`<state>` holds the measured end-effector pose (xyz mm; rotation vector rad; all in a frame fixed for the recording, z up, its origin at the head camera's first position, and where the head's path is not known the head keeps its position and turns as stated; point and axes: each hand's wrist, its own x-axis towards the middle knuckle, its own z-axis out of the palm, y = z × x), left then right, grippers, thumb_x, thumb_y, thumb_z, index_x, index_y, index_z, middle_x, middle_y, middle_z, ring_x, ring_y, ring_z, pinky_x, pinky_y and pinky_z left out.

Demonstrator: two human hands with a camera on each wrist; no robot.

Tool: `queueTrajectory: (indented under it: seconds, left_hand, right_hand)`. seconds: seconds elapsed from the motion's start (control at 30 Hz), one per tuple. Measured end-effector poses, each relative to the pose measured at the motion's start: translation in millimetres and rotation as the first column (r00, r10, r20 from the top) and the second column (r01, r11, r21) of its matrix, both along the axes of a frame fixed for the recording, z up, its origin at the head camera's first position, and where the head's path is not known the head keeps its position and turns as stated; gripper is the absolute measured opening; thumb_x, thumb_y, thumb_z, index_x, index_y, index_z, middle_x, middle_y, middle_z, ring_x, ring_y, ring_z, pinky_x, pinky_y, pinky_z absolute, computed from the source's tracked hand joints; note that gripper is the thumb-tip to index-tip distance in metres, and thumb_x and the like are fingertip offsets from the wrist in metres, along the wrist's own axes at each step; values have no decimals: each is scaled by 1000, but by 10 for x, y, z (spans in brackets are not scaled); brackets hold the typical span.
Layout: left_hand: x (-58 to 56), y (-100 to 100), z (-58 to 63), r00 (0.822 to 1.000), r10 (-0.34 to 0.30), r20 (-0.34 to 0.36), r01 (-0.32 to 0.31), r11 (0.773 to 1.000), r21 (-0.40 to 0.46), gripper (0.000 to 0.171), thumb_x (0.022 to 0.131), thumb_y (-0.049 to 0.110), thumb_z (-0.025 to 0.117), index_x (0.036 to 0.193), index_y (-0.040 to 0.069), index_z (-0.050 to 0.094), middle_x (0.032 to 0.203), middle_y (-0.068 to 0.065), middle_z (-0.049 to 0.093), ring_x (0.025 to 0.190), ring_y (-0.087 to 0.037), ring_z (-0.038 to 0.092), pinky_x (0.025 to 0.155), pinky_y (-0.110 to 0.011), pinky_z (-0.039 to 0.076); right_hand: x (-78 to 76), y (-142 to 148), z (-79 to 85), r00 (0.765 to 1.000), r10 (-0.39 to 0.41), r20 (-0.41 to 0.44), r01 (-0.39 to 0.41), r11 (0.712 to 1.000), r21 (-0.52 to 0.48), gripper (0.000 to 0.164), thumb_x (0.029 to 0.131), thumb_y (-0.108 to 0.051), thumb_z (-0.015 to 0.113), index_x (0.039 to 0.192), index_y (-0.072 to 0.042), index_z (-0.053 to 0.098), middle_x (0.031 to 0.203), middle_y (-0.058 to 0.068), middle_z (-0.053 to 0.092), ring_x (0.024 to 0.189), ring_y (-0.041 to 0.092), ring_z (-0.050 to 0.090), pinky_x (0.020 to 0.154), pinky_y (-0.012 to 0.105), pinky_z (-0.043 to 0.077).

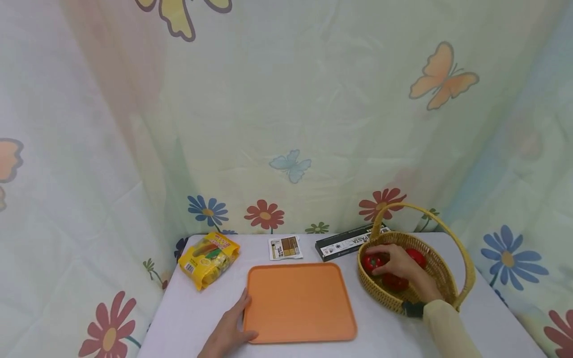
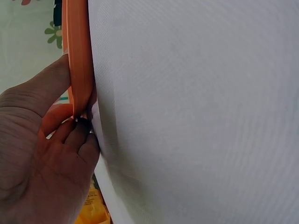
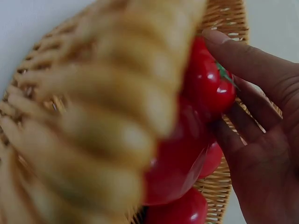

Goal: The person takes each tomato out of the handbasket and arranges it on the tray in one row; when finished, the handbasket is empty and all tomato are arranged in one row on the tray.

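Observation:
An orange rectangular tray [image 1: 300, 303] lies on the white table. My left hand [image 1: 227, 329] grips its left edge; in the left wrist view the thumb lies against the tray rim [image 2: 80, 51] and the other fingers curl at its underside. Inside a wicker basket [image 1: 440, 271] with a tall handle, my right hand [image 1: 398, 262] holds a red tomato [image 1: 372, 262] with a green stem. The right wrist view has the thumb on one side of this tomato [image 3: 210, 81] and fingers on the other. More red tomatoes [image 1: 417, 256] sit around it, partly hidden by the hand and handle.
A yellow food bag [image 1: 209, 259] stands at the table's back left. Behind the tray lie a small white and brown packet [image 1: 285, 248] and a long black and white pasta box [image 1: 342, 242], which the basket partly covers. A flowered curtain [image 1: 286, 99] hangs behind the table.

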<state>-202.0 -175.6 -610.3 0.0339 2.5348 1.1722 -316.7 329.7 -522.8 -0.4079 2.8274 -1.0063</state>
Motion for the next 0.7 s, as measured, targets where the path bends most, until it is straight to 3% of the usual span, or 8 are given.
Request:
queueTrajectory:
  seconds: [0.43, 0.7]
  left_hand:
    - [7, -24, -19, 1000, -26, -15, 26, 999, 34, 105, 82, 34, 95, 166, 2, 39, 178, -17, 23, 158, -52, 29, 125, -74, 28]
    - [1, -24, -25, 1000, -15, 4, 14, 999, 36, 108, 82, 37, 95, 167, 4, 37, 178, -18, 23, 159, -51, 28, 126, -73, 27]
  right_hand:
    - [-67, 37, 11, 997, 10, 71, -12, 999, 29, 64, 78, -3, 95, 137, -9, 73, 136, 28, 63, 123, 50, 57, 97, 74, 58]
    - [-92, 87, -34, 995, -13, 100, 6, 998, 63, 69, 79, -5, 95, 143, -5, 68, 139, 33, 60, 123, 54, 56, 98, 75, 57]
